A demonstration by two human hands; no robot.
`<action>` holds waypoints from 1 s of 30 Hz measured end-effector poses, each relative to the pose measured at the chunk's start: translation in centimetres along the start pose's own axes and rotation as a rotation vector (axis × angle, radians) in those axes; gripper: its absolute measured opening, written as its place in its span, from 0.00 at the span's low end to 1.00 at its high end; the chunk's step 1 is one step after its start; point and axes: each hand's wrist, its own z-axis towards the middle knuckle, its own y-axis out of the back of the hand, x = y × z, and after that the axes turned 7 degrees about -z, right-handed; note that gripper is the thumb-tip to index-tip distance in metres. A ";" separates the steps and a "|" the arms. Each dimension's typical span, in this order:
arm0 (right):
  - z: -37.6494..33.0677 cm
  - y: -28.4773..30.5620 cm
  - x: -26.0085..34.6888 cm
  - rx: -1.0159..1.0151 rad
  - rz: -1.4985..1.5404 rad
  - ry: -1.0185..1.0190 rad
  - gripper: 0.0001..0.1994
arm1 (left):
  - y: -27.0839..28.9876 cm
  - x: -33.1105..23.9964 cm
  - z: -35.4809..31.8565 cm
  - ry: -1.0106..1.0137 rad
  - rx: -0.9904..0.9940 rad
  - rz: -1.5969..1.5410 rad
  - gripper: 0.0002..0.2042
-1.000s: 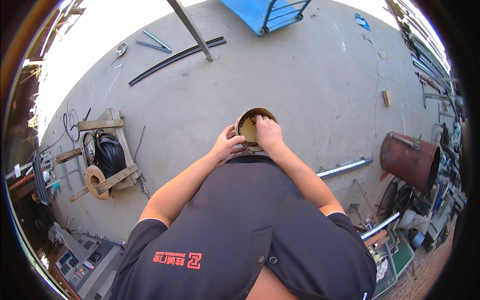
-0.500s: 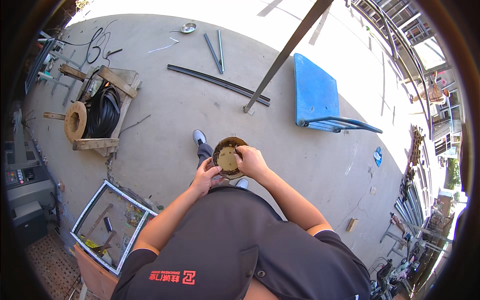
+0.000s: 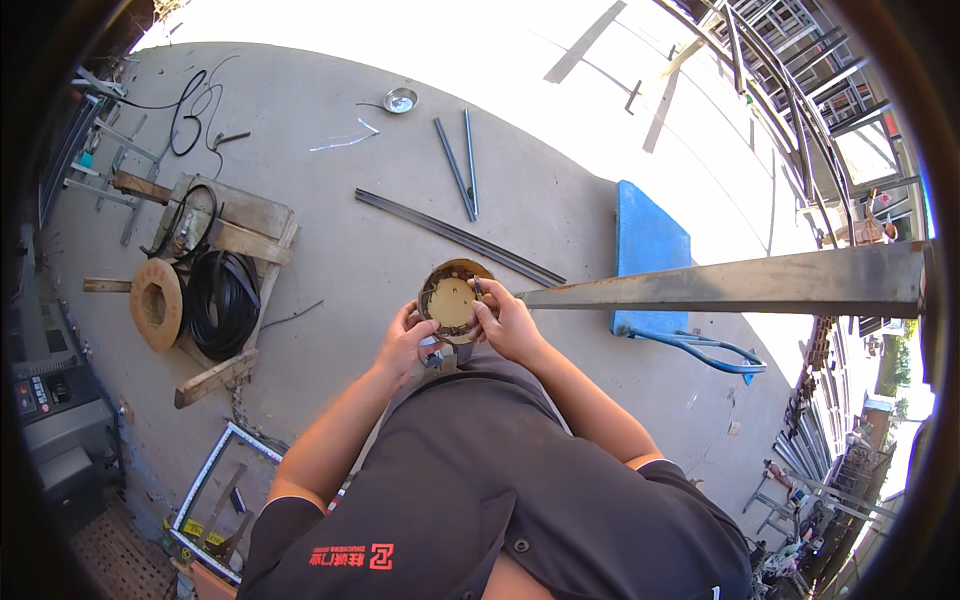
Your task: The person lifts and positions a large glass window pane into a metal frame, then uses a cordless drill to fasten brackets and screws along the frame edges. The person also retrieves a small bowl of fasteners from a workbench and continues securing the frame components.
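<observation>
Between the fingers (image 3: 425,328), a round, open-topped container (image 3: 452,302) is being gripped by the left hand (image 3: 402,338), while its right rim is being touched by the bent fingers of the right hand (image 3: 506,326); whether anything is being pinched there cannot be told. Beyond them, long dark bars (image 3: 450,232) are being supported by the floor (image 3: 640,400).

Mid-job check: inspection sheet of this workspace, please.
Surface: grey concrete floor, sunlit at the far side.
Job's things: round open container, dark patches inside.
Clutter: black bars, metal tubes, metal bowl on the floor.
Grips: left grip holds the container's left side; right grip at its right side, closure unclear.
Cables: black coil at a wooden frame; cable or hose, unclear.
Surroundings: blue trolley, metal post, grey machine at left.
</observation>
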 end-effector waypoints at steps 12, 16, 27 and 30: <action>28.2 8.6 8.3 0.214 0.401 0.041 0.27 | 2.2 -18.4 17.9 -0.018 -0.057 -0.096 0.28; 37.0 12.1 14.0 0.333 0.433 0.081 0.22 | 1.1 -24.9 22.1 -0.105 -0.140 -0.135 0.25; 60.3 24.6 18.5 0.186 0.277 0.034 0.18 | -2.7 -41.8 44.8 -0.045 -0.106 -0.152 0.23; 66.3 28.6 20.3 0.200 0.322 0.068 0.21 | -5.0 -47.6 53.6 0.025 -0.018 -0.126 0.25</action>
